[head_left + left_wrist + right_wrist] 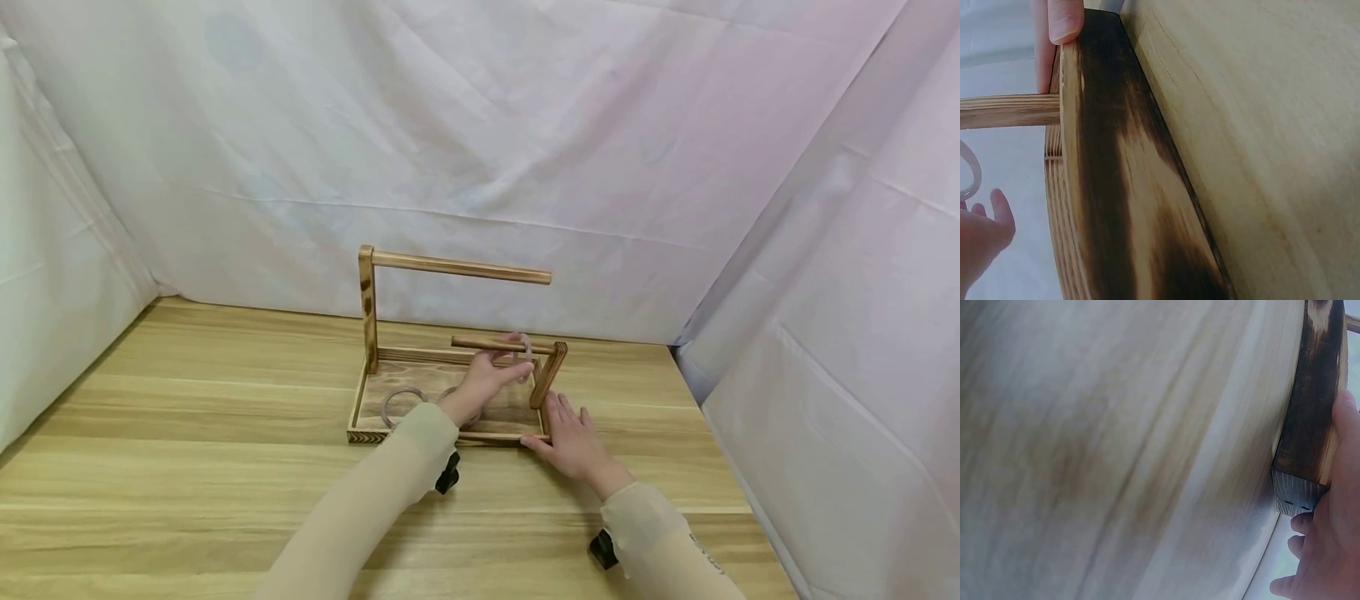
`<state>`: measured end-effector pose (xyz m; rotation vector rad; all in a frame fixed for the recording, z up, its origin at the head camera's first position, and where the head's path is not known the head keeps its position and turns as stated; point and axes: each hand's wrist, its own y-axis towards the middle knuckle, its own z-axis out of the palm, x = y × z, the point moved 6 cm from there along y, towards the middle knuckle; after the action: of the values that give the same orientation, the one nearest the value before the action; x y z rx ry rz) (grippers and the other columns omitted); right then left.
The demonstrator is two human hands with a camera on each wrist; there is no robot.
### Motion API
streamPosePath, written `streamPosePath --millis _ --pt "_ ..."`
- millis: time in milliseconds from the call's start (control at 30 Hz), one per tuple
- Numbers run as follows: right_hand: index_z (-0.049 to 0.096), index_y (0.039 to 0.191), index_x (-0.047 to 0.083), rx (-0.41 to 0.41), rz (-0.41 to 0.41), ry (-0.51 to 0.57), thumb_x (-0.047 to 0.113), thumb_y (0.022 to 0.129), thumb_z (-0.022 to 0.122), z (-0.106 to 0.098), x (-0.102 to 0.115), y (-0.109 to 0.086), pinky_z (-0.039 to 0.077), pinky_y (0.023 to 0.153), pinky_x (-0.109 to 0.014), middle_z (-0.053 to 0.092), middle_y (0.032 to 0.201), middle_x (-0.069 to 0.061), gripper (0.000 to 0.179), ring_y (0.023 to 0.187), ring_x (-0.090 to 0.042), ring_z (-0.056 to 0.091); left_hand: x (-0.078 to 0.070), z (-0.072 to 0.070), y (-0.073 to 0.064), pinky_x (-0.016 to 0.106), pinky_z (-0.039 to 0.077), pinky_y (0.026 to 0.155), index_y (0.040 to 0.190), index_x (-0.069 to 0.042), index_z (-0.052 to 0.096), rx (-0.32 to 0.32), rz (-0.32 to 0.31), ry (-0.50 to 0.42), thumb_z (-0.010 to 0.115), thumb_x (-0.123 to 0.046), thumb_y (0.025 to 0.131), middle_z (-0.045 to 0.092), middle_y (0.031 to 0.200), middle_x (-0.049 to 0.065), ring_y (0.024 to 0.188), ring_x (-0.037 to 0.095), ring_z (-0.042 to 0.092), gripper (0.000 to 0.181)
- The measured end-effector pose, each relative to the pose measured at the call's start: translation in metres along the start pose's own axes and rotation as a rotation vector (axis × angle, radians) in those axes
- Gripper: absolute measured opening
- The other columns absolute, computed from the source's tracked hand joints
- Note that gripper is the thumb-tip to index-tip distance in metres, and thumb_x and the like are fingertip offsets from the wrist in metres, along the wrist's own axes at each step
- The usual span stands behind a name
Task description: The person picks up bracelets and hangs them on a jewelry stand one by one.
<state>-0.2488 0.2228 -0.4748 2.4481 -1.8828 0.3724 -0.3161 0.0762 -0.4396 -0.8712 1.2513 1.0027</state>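
In the head view, we see the left hand (476,386) pinching a pale ring (528,348) at the lower bar (480,342) of the wooden stand (431,357), close to the short post (550,375). Whether the ring goes around this bar or is only beside it, we cannot tell. The right hand (573,442) rests at the near right corner of the tray (487,439), its thumb on the front rim and its fingers stretched along the side. Only this view gives us two more rings (405,390) in the tray, one partly behind the left hand, and the long upper bar (461,267). The left wrist view shows us the ring as a translucent band, cut by the picture's edge. The right wrist view alone shows two dark spots (1297,504) on the tray's end, next to the right hand's spread fingers.
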Motion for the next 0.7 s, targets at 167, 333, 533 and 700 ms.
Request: streamPosePath --millis 167,333,533,700 --pt "0.012 0.148 -0.004 -0.008 -0.011 0.001 0.060 0.090 0.045 -0.002 0.002 0.000 0.014 0.112 -0.063 0.018 0.154 -0.021 0.093 0.143 -0.036 0.016 0.000 -0.004 -0.001 0.045 0.042 0.103 0.143 -0.023 0.039 -0.020 -0.029 0.047 0.071 -0.024 0.083 0.040 0.145 0.010 0.129 0.028 0.044 0.068" --pt "0.013 0.148 -0.005 -0.018 -0.018 -0.004 0.060 0.090 0.045 -0.004 0.004 0.000 0.014 0.112 -0.063 0.019 0.154 -0.022 0.093 0.143 -0.036 0.017 -0.004 -0.010 -0.004 0.047 0.038 0.107 0.146 -0.023 0.034 -0.038 -0.053 0.121 0.073 -0.027 0.081 0.037 0.146 0.013 0.135 0.028 0.036 0.076" --pt "0.015 0.147 -0.006 -0.033 -0.022 0.000 0.060 0.089 0.045 -0.003 0.002 0.000 0.015 0.112 -0.063 0.020 0.153 -0.022 0.093 0.142 -0.037 0.018 -0.002 -0.017 -0.009 0.047 0.040 0.104 0.146 -0.022 0.033 -0.012 -0.095 0.201 0.074 -0.031 0.080 0.036 0.145 0.017 0.130 0.032 0.041 0.079" --pt "0.014 0.148 -0.004 -0.024 -0.008 0.004 0.062 0.089 0.044 0.001 -0.001 0.000 0.014 0.112 -0.063 0.019 0.154 -0.021 0.093 0.143 -0.036 0.017 0.004 -0.027 -0.014 0.045 0.043 0.101 0.143 -0.016 0.036 0.025 -0.139 0.281 0.074 -0.037 0.079 0.037 0.146 0.013 0.123 0.031 0.048 0.078"
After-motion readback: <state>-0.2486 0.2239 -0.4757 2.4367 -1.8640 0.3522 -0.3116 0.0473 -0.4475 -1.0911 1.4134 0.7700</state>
